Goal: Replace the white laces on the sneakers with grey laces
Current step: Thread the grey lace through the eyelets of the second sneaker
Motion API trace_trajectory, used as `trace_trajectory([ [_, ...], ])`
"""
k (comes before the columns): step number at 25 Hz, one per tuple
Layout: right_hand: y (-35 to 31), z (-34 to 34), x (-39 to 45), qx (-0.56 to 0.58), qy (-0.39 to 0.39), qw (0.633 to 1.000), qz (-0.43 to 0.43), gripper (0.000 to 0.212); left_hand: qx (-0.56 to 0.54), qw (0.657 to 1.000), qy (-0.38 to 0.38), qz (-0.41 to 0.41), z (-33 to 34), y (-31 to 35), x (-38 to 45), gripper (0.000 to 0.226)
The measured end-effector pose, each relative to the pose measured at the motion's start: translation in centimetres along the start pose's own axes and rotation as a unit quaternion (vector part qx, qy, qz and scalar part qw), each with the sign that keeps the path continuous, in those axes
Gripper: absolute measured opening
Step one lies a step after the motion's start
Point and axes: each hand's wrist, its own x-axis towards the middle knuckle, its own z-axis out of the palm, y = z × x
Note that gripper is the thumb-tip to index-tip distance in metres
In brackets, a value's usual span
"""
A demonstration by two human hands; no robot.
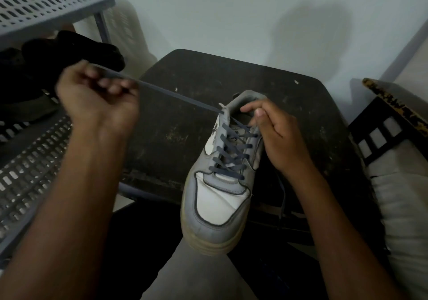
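- While the left hand (97, 100) is pulling the grey lace (176, 95) out taut to the left, its fingers are curling round the lace end.
- Sneaker (222, 172) is sitting on the dark tabletop (185, 123), toe overhanging the near edge towards the person's lap, heel away.
- Right hand (275, 135) is steadying the shoe at the collar, thumb and fingertips pinching at the tongue or top eyelet area; whether a lace end is in that pinch cannot be told.
- Grey lace is crossing through all visible eyelet rows; the other end is hanging off the right side of the shoe, below the tabletop edge.
- No white lace is showing on this shoe.
- Judged step: tightening at the top left eyelet, lacing of this shoe nearly finished.
- Next move is likely calling for evening both ends, then tying or tucking; a second sneaker is not showing.
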Motion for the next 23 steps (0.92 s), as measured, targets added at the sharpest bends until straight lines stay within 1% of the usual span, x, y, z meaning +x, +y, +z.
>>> trace_trajectory([
  [1, -0.2, 0.0, 0.0, -0.001, -0.003, 1.0, 0.004, 0.027, 0.124, 0.992, -0.013, 0.0, -0.1, -0.8, -0.3, 0.039],
  [2, -0.3, -0.2, 0.1, -0.002, -0.009, 1.0, 0.013, 0.027, 0.303, 0.952, -0.041, 0.006, 0.1, -1.8, -0.9, 0.034],
  [3, -0.6, -0.4, 0.3, -0.004, -0.018, 0.999, 0.029, 0.028, 0.499, 0.861, -0.097, 0.012, 0.3, -3.0, -1.3, 0.028],
  [4, -0.9, -0.5, 0.5, -0.005, -0.032, 0.998, 0.049, 0.029, 0.647, 0.749, -0.145, 0.0, 0.6, -4.0, -1.7, 0.018],
  [5, -1.2, -0.6, 0.7, -0.008, -0.046, 0.996, 0.07, 0.032, 0.739, 0.65, -0.171, -0.038, 1.1, -4.7, -2.4, 0.019],
  [6, -1.6, -0.7, 0.7, -0.02, -0.056, 0.994, 0.089, 0.035, 0.792, 0.573, -0.197, -0.076, 1.5, -5.1, -2.8, 0.047],
  [7, -2.2, -0.9, 0.8, -0.045, -0.059, 0.992, 0.104, 0.037, 0.809, 0.531, -0.226, -0.111, 1.8, -5.3, -3.1, 0.081],
  [8, -2.8, -1.1, 0.9, -0.076, -0.061, 0.989, 0.115, 0.038, 0.818, 0.501, -0.248, -0.138, 2.1, -5.6, -3.7, 0.104],
  [9, -3.5, -1.5, 1.2, -0.108, -0.071, 0.984, 0.126, 0.038, 0.829, 0.465, -0.272, -0.148, 2.2, -5.9, -4.6, 0.112],
  [10, -4.0, -1.7, 1.8, -0.151, -0.098, 0.973, 0.144, 0.037, 0.845, 0.425, -0.292, -0.142, 2.1, -6.6, -5.7, 0.112],
  [11, -4.0, -1.8, 2.7, -0.201, -0.142, 0.956, 0.162, 0.036, 0.861, 0.393, -0.298, -0.125, 1.7, -7.6, -6.7, 0.112],
  [12, -4.1, -1.7, 3.8, -0.255, -0.203, 0.93, 0.171, 0.033, 0.874, 0.378, -0.288, -0.1, 1.3, -8.5, -8.1, 0.114],
  [13, -4.2, -1.3, 4.8, -0.289, -0.266, 0.903, 0.177, 0.033, 0.885, 0.375, -0.269, -0.066, 0.6, -9.1, -9.3, 0.116],
  [14, -4.2, -1.0, 5.5, -0.308, -0.314, 0.879, 0.183, 0.035, 0.89, 0.382, -0.248, -0.026, -0.4, -9.6, -10.0, 0.113],
  [15, -4.4, -0.9, 5.6, -0.302, -0.331, 0.873, 0.193, 0.035, 0.888, 0.399, -0.23, 0.015, -1.4, -9.8, -10.6, 0.107],
  [16, -4.4, -1.0, 5.6, -0.289, -0.328, 0.878, 0.197, 0.031, 0.878, 0.425, -0.213, 0.047, -2.3, -9.8, -10.8, 0.1],
  [17, -4.7, -1.5, 5.4, -0.248, -0.314, 0.893, 0.205, 0.023, 0.865, 0.453, -0.202, 0.071, -3.1, -9.6, -10.9, 0.096],
  [18, -5.1, -2.2, 5.1, -0.174, -0.304, 0.908, 0.229, 0.014, 0.853, 0.473, -0.203, 0.088, -3.5, -9.5, -10.9, 0.095],
  [19, -5.7, -3.0, 4.2, -0.076, -0.275, 0.926, 0.245, 0.017, 0.843, 0.485, -0.213, 0.098, -3.8, -9.3, -10.8, 0.095],
  [20, -6.1, -3.8, 3.2, -0.017, -0.247, 0.937, 0.247, 0.023, 0.835, 0.491, -0.227, 0.102, -4.0, -9.2, -10.5, 0.093],
  [21, -6.4, -4.5, 2.3, -0.003, -0.222, 0.944, 0.243, 0.026, 0.827, 0.495, -0.245, 0.106, -4.0, -8.8, -10.3, 0.089],
  [22, -6.6, -5.1, 1.4, -0.018, -0.206, 0.95, 0.236, 0.025, 0.82, 0.494, -0.267, 0.11, -3.8, -8.5, -9.9, 0.085],
  [23, -6.5, -5.5, 0.7, -0.043, -0.21, 0.95, 0.227, 0.023, 0.82, 0.483, -0.283, 0.12, -3.7, -8.1, -9.6, 0.082],
])
